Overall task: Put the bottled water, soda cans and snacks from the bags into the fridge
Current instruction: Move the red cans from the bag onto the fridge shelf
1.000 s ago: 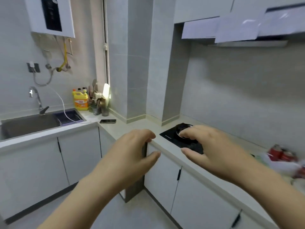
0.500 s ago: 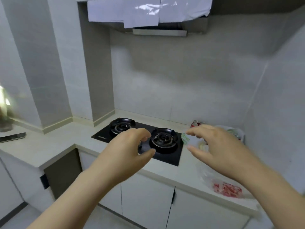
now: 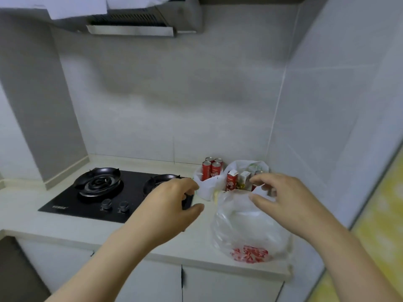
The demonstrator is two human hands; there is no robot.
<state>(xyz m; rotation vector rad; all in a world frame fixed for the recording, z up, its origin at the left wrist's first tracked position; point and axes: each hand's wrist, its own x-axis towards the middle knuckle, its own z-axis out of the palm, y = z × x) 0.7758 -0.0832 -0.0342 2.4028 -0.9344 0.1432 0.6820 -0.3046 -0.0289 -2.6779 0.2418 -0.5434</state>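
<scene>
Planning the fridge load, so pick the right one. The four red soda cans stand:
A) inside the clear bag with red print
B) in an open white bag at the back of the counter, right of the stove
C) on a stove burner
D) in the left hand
B: the soda cans stand upright in the open white bag near the back wall, right of the stove; the left hand holds nothing.

a home kitchen: gas hob [image 3: 113, 190] set in a counter [image 3: 65, 227], range hood [image 3: 139, 22], tiled walls [image 3: 174, 94].
</scene>
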